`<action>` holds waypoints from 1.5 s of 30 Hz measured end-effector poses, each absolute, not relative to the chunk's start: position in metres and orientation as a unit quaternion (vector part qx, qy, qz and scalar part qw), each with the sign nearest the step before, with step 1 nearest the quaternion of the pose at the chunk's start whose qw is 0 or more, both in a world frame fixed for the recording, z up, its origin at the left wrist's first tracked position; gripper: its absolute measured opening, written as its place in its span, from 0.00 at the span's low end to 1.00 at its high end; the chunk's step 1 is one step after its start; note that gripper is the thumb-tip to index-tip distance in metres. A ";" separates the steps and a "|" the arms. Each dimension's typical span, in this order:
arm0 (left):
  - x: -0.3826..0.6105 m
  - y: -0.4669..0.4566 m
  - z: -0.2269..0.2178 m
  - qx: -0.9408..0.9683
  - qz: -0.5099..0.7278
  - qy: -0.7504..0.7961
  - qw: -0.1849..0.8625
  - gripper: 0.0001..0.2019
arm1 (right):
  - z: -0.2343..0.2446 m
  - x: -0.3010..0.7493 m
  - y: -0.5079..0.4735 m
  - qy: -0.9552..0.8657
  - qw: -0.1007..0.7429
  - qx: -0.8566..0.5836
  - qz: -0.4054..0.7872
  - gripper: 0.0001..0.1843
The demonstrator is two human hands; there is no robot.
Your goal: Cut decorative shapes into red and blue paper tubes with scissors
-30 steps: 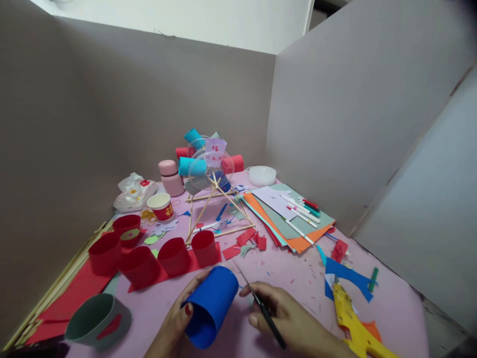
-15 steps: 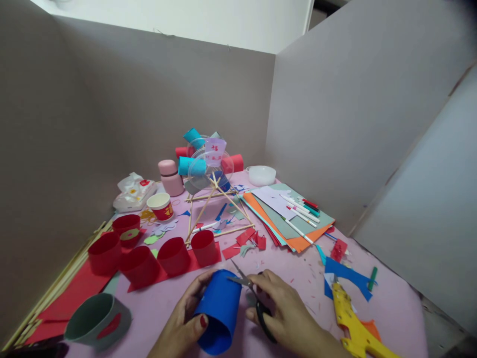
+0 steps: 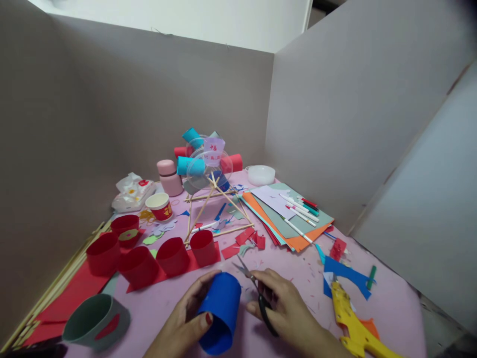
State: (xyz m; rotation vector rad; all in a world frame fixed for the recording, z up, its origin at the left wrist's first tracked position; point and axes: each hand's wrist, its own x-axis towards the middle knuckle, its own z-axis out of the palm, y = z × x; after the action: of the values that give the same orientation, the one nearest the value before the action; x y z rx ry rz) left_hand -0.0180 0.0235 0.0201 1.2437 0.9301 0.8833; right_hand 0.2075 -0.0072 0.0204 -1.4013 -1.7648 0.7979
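My left hand is wrapped round a blue paper tube, its thumb near the lower rim. The tube tilts so that its dark opening faces me. In my right hand is a pair of scissors with black handles, blades slightly apart and pointing away to the upper left. Blades and tube are apart, the scissors just right of the tube's far edge. Left of my hands stand several red paper cups and a grey-green paper cup with a red patch.
A stick frame carrying a wheel of coloured tubes stands behind. At right lie a yellow glue gun, a blue paper offcut, and coloured sheets with pens on top. A pink flask and paper cup stand back left.
The scissors have moved off the blue tube's far rim, slightly to the right. The tube has turned a little in my left hand.
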 end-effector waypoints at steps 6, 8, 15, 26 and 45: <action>-0.012 0.018 0.031 0.602 0.291 0.463 0.581 0.26 | 0.019 0.208 -0.005 -0.666 0.395 -0.556 0.303 0.20; -0.012 0.016 0.033 0.621 0.271 0.480 0.557 0.26 | 0.019 0.206 -0.007 -0.678 0.386 -0.558 0.282 0.20; -0.016 0.012 0.034 0.690 0.252 0.525 0.430 0.27 | 0.008 0.201 -0.011 -0.735 0.369 -0.566 0.060 0.24; 0.002 -0.003 0.052 0.717 0.395 0.467 0.334 0.06 | 0.001 0.193 -0.017 -0.759 0.401 -0.478 -0.186 0.24; -0.021 0.013 0.048 0.645 0.363 0.601 0.302 0.19 | 0.014 0.191 -0.007 -0.515 0.544 -0.547 0.372 0.20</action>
State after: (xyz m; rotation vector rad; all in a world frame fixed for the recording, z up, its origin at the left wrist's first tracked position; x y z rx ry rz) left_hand -0.0212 0.0127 0.0480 1.7093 1.5941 0.9616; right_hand 0.1914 -0.0070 0.0140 -1.2989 -1.2222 0.8838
